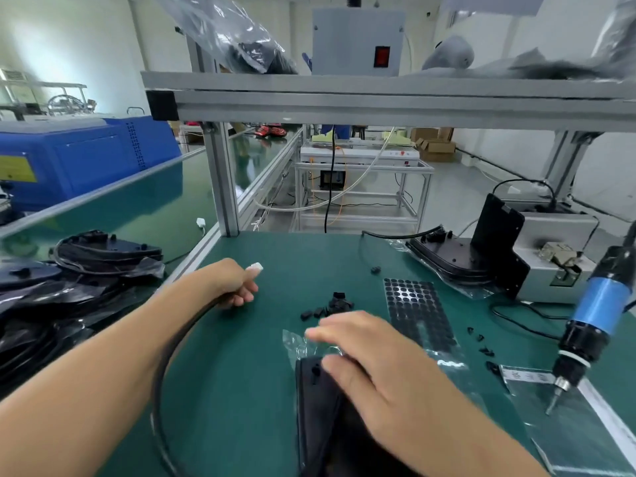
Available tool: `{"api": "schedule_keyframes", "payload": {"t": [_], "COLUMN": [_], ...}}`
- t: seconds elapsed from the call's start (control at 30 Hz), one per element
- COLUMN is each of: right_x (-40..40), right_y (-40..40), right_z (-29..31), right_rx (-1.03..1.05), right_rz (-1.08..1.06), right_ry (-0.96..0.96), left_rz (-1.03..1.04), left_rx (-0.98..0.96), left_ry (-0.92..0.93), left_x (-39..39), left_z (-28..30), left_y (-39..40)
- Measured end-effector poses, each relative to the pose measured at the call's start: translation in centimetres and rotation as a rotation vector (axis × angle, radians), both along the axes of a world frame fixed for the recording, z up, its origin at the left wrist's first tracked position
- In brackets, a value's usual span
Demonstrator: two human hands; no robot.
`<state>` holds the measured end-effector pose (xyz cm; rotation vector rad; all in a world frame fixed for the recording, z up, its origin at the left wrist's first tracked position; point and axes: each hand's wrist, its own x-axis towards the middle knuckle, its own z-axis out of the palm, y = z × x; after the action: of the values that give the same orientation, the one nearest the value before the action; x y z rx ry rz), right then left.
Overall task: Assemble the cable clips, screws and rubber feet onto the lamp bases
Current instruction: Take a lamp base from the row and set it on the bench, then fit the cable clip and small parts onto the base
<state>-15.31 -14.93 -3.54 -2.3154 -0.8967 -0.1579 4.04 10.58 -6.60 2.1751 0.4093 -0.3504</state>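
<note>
Your green surface [241,356] carries a black lamp base [315,401] in clear wrap near you. Beyond it lies a small heap of black clips [330,306], with a sheet of round rubber feet [418,311] just to its right. A few loose black pieces [480,342] lie further right, more bases [447,259] are stacked at the back right, and a black cable [161,366] curves across the left side.

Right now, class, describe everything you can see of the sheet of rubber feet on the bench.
The sheet of rubber feet lies flat on the green mat, beyond the right hand. It is a dark rectangle with rows of small round black pads on a shiny backing. Several pads are gone, leaving pale gaps near its far end and middle. Its near end rests on clear plastic. No hand touches it.
</note>
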Motion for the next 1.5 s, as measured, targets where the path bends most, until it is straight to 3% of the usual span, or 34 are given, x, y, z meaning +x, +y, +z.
{"api": "schedule_keyframes", "payload": {"t": [0.1, 0.2, 0.33, 0.4, 0.5, 0.73, 0.83, 0.93, 1.0, 1.2, 1.5], "right_x": [2.6, 3.2, 4.1, 4.7, 5.2, 5.0, 5.1, 4.9, 4.8, 4.7, 4.6], "right_y": [-3.4, -3.2, -3.5, -3.6, -3.8, -4.4, -4.2, -3.8, -3.5, -3.1, -3.1], "right_z": [-1.7, -3.0, -3.5, -3.3, -3.1, -4.0, -4.5, -5.0, -5.4, -5.8, -5.7], "right_rx": [-0.217, -0.231, -0.156, -0.158, -0.118, 0.14, 0.187, 0.226, 0.244, 0.248, 0.245], "right_rz": [-0.131, -0.094, -0.103, -0.079, -0.036, 0.012, -0.001, -0.019, -0.042, -0.072, -0.081], "right_ry": [0.082, 0.146, 0.21, 0.232, 0.305, 0.378, 0.345, 0.298, 0.278, 0.252, 0.26], "left_rz": [-0.103, -0.281, -0.434, -0.403, -0.39, -0.241, -0.229, -0.431, -0.53, -0.487, -0.517], "left_rx": [0.055, 0.202, 0.748, 0.868, 0.657, 0.425, 0.049, -0.244, -0.245, -0.272, -0.141], "left_ry": [-0.035, -0.093, -0.252, -0.451, -0.486, -0.472, -0.411, -0.223, -0.171, -0.151, -0.197], "left_x": [-1.2, -2.0, -3.8, -4.7, -5.3, -5.5, -7.3, -10.2, -11.8, -13.1, -13.3], "left_z": [-0.4, 0.2, 0.2, -0.5, -2.1, -2.6, -0.3, 1.6, 2.3, 3.8, 3.9], "left_y": [0.2, -0.2, -2.4, -4.2, -6.9, -8.4, -8.2, -8.2, -8.5, -8.1, -8.4]}}
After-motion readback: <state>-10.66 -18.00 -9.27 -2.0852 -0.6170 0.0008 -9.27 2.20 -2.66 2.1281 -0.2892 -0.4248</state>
